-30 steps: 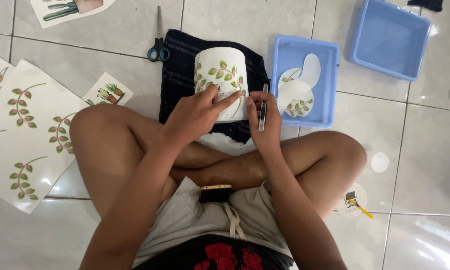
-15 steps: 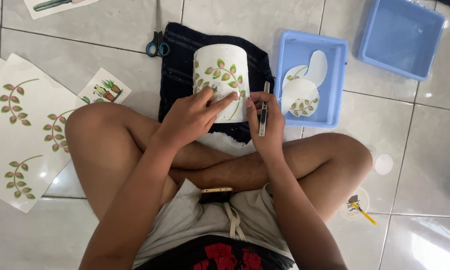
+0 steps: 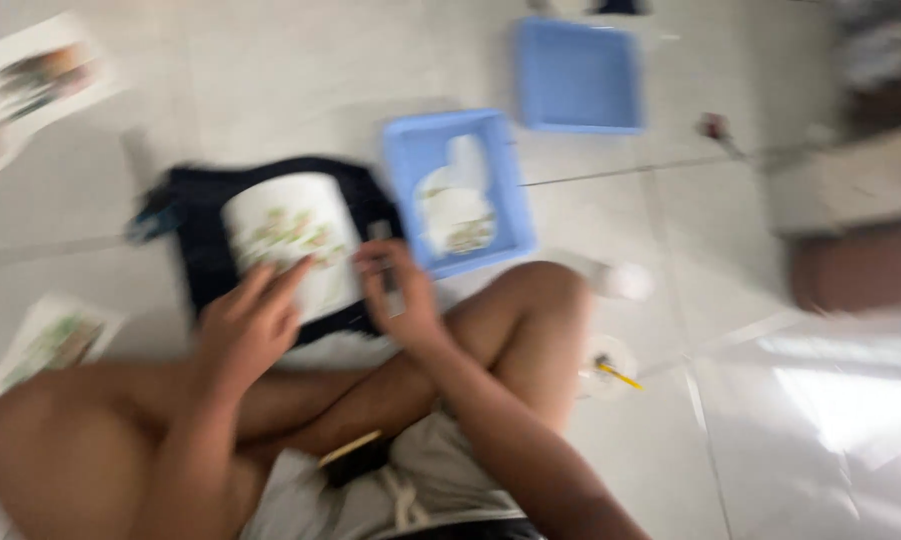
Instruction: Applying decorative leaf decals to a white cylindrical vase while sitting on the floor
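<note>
My view had swung right and blurred. My left hand (image 3: 245, 325) stayed spread flat on the cup (image 3: 290, 240), which had not left the dark cloth (image 3: 195, 245). My right hand (image 3: 395, 290) kept pinching a small tool beside the tray (image 3: 405, 165).

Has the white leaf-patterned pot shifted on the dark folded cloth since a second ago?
No. The white leaf-patterned pot lies on the same spot of the dark folded cloth, left of the near blue plastic tray; only the camera swung.
</note>
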